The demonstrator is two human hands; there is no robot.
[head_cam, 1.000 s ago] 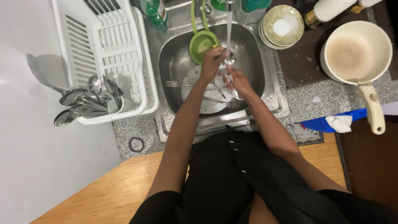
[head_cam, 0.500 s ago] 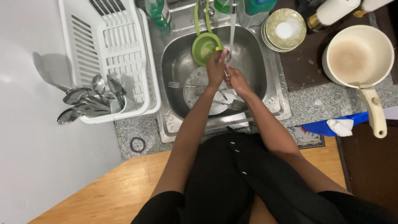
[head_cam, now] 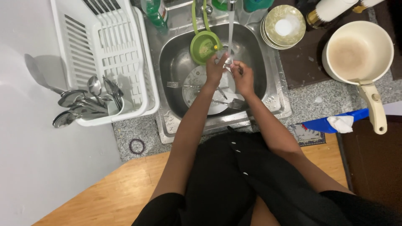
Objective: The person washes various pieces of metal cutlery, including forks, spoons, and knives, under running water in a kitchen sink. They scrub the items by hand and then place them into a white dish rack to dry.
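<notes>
1. A small piece of cutlery (head_cam: pixel 228 62), too blurred to identify further, sits between both hands directly under the running water stream (head_cam: pixel 230 29), over the steel sink (head_cam: pixel 255 50).
2. Change noted: against the pictures from a moment earlier, both hands have risen toward the tap, with the item now fully in the stream. Judgement: rinsing is under way, not finished.
3. Left hand (head_cam: pixel 215 69): fingers curled closed around the item's near end.
4. Right hand (head_cam: pixel 243 77): fingers pinched onto the same item; the grip is partly hidden.
5. Below the hands: a plate (head_cam: pixel 197 86) with forks (head_cam: pixel 173 85) lying in the basin.
6. Just beyond the left hand: a green strainer (head_cam: pixel 204 44).
7. Well left of the hands: a white drying rack (head_cam: pixel 104 46) holding spoons (head_cam: pixel 79 102).
8. Right of the hands, on the surface: stacked saucers (head_cam: pixel 287 27) and a cream saucepan (head_cam: pixel 356 52).
</notes>
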